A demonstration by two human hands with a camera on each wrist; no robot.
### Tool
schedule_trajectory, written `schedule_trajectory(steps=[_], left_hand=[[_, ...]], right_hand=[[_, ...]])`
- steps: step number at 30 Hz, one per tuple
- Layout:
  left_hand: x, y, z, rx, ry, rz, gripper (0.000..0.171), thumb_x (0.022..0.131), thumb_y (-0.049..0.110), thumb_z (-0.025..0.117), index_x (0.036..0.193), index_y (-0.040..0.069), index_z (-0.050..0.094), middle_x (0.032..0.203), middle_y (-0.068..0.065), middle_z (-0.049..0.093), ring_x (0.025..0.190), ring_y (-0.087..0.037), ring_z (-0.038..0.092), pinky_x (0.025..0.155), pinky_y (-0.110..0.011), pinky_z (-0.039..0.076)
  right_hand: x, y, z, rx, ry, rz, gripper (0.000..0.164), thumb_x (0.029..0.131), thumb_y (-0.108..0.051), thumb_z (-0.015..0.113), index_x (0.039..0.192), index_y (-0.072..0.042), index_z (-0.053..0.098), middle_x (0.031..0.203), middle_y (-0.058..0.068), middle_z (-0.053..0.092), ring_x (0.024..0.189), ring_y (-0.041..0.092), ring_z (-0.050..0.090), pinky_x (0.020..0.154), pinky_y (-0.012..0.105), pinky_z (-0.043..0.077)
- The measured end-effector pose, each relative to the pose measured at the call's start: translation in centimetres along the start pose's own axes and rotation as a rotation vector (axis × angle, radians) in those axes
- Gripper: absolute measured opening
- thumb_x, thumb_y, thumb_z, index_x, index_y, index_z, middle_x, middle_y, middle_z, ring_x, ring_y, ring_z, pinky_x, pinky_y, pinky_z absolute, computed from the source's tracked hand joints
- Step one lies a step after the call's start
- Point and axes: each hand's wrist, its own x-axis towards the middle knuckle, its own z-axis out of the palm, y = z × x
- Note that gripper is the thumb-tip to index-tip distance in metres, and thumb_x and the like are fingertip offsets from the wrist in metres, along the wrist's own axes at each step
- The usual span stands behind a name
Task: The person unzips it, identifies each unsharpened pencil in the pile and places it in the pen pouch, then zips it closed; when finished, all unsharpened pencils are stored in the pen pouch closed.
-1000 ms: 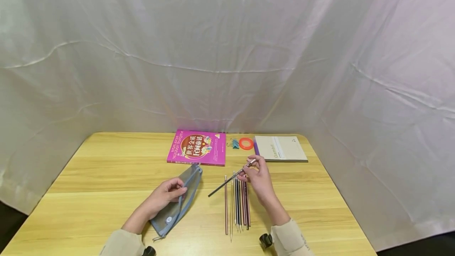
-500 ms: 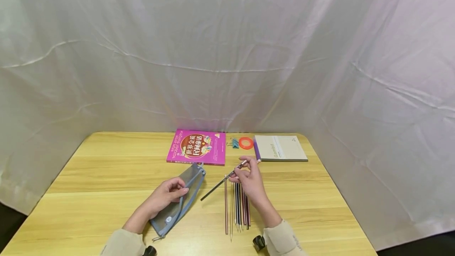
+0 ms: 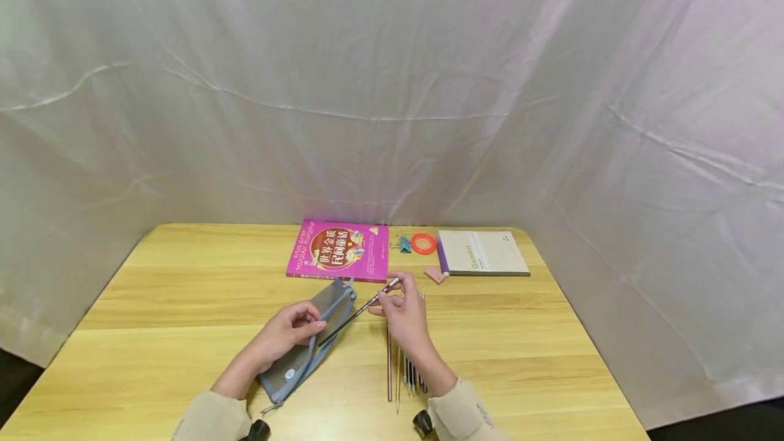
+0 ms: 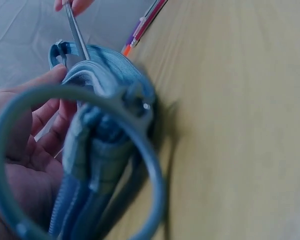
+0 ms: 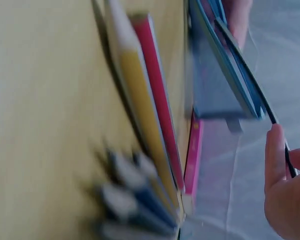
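Observation:
A blue-grey mesh zip pencil case lies slanted on the table, its zipped side parted. My left hand pinches the edge of its opening between thumb and fingers. With thumb and fingertips my right hand holds a dark pencil near its upper end. The pencil slopes down to the left, and its lower end is at the case's opening; in the right wrist view that end lies between the case's edges. Below my right hand lies a row of pencils, partly hidden by the wrist.
At the back lie a pink book, a teal binder clip, an orange ring and a pale notebook with a purple strip along its left side. A small pink block sits before the notebook. Grey curtains surround the table.
My right hand has moved left with the pencil, bringing its lower end from above the table to the case's opening. The pink block has come into sight. My left hand stays on the case.

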Motion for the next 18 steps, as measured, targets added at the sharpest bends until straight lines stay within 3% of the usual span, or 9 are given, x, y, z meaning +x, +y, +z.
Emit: schedule_trajectory(steps=[10, 18], left_hand=[[0.2, 0.6, 0.2, -0.048, 0.02, 0.001, 0.027, 0.1, 0.023, 0.07, 0.107, -0.001, 0.06, 0.095, -0.008, 0.065, 0.089, -0.016, 0.064, 0.077, -0.032, 0.062], [0.2, 0.7, -0.1, -0.056, 0.027, 0.015, 0.03, 0.1, 0.023, 0.07, 0.109, -0.003, 0.058, 0.093, -0.006, 0.063, 0.087, -0.014, 0.063, 0.076, -0.033, 0.062]], right_hand=[[-1.0, 1.0, 3.5, -0.099, -0.087, 0.085, 0.038, 0.099, 0.006, 0.06, 0.136, 0.001, 0.05, 0.108, 0.019, 0.057, 0.085, 0.044, 0.074, 0.077, 0.042, 0.064], [-0.9, 0.9, 3.9, -0.095, -0.014, 0.054, 0.043, 0.096, 0.007, 0.065, 0.137, -0.002, 0.055, 0.1, 0.017, 0.06, 0.082, 0.043, 0.074, 0.074, 0.042, 0.064]])
